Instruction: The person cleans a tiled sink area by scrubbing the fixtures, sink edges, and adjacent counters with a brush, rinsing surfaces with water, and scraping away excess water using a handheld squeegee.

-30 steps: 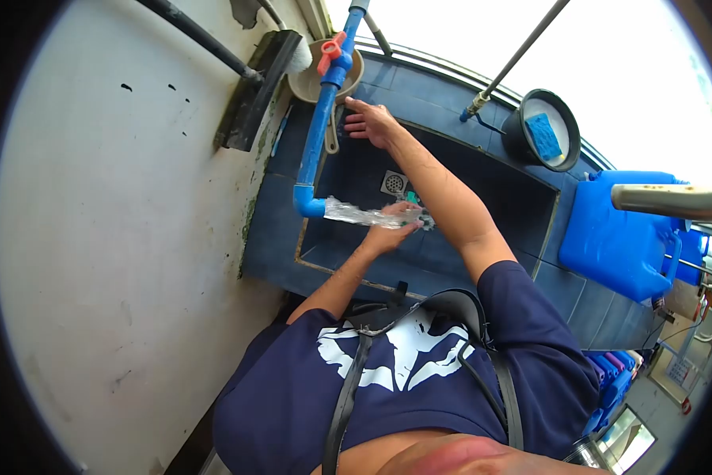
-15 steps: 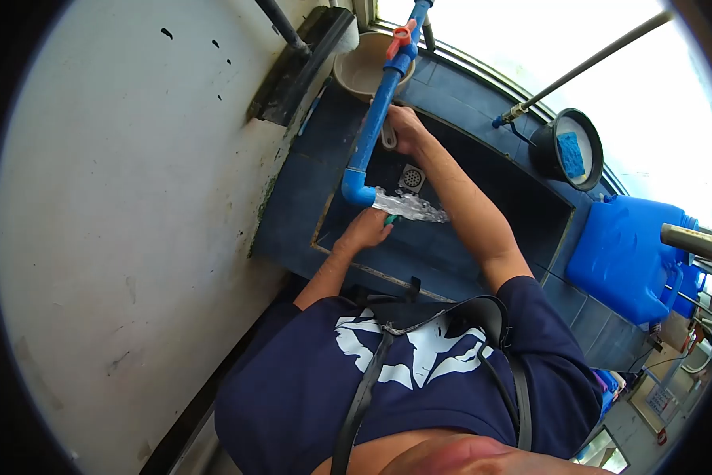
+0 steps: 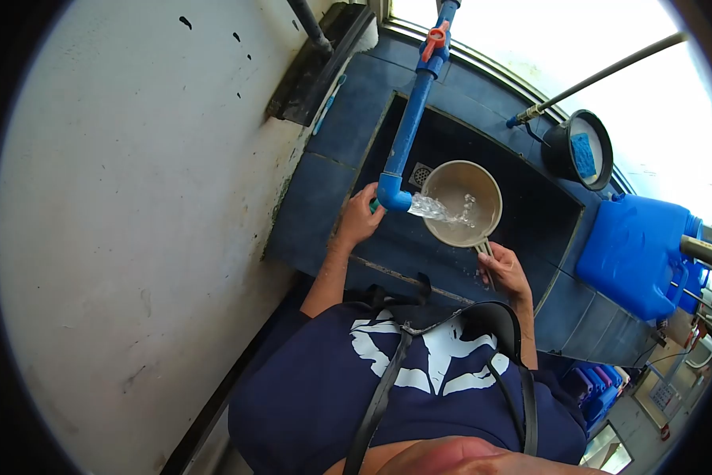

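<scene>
My right hand (image 3: 505,271) is closed round the handle of a beige dipper (image 3: 468,198), which is over the dark tiled sink (image 3: 530,190). Water (image 3: 433,208) pours from the elbow of a blue pipe (image 3: 410,131) into the dipper. Beside the pipe's outlet, on its left, my left hand (image 3: 359,219) has its fingers closed on a small green object (image 3: 375,206), mostly hidden by the hand and pipe. A red valve handle (image 3: 434,41) sits higher up on the pipe. The drain (image 3: 421,174) shows just left of the dipper.
A black bucket (image 3: 559,152) with a blue sponge (image 3: 583,154) stands on the back ledge near a metal tap. Right of the sink is a blue jerrycan (image 3: 629,253). A toothbrush (image 3: 330,105) lies by the left wall, below a black squeegee (image 3: 312,67).
My right hand has brought the dipper from the sink's back corner to under the water. My left hand has moved out of the stream to the pipe's left, still with the green object.
</scene>
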The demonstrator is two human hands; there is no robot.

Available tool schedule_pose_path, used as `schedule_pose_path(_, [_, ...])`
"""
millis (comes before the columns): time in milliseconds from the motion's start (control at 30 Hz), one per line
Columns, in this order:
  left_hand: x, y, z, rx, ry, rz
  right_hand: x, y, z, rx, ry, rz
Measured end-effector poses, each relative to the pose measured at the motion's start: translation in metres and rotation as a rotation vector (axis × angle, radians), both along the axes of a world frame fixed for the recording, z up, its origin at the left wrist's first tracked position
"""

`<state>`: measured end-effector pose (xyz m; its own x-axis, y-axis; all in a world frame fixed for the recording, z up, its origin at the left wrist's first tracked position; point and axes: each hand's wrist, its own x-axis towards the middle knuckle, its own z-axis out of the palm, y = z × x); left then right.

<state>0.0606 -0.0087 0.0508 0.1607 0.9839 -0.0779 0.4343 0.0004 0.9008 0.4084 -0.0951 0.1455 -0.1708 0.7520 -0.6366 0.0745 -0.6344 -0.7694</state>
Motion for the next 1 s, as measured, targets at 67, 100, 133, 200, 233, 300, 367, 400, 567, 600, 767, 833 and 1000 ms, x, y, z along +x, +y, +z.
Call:
schedule_pose_path(67, [0.001,0.017,-0.009,-0.036,-0.018,-0.02,-0.003,-0.014,0.001,0.003,-0.059,-0.12])
schedule_pose_path(100, [0.002,0.025,-0.012,-0.075,-0.033,-0.025,-0.005,-0.018,0.001,0.008,-0.061,-0.131])
schedule_pose_path(133, [0.005,0.034,-0.014,-0.068,-0.033,-0.036,-0.007,-0.021,0.001,-0.013,-0.091,-0.073])
schedule_pose_path(200, [0.011,0.055,-0.017,0.162,-0.082,0.01,-0.006,-0.026,-0.007,-0.103,-0.035,-0.062])
schedule_pose_path(233, [0.015,0.069,-0.005,0.167,-0.081,0.007,-0.006,-0.031,-0.015,-0.099,-0.034,-0.064])
schedule_pose_path(300, [0.021,0.101,0.02,0.147,-0.062,0.098,-0.007,-0.035,-0.032,-0.081,0.031,-0.202])
schedule_pose_path(367, [0.026,0.141,0.022,0.284,-0.072,0.133,-0.014,-0.033,-0.033,-0.072,-0.036,-0.21])
schedule_pose_path(400, [0.03,0.163,0.016,0.275,-0.112,0.185,-0.012,-0.032,-0.032,-0.065,-0.15,-0.118])
schedule_pose_path(567, [0.042,0.263,-0.01,0.366,-0.18,0.234,-0.003,-0.029,-0.033,-0.053,-0.448,0.021])
schedule_pose_path(600, [0.043,0.277,-0.017,0.387,0.177,0.297,-0.003,-0.028,-0.033,-0.049,-0.536,0.069])
schedule_pose_path(767, [0.058,0.249,-0.061,0.709,0.352,0.346,0.003,-0.032,-0.052,-0.053,-0.712,0.095])
schedule_pose_path(833, [0.064,0.198,-0.085,0.484,0.384,0.225,-0.002,-0.024,-0.055,-0.054,-0.72,0.106])
schedule_pose_path(1000, [0.103,0.06,-0.088,0.228,0.158,0.255,-0.009,-0.012,-0.065,0.06,-0.778,0.172])
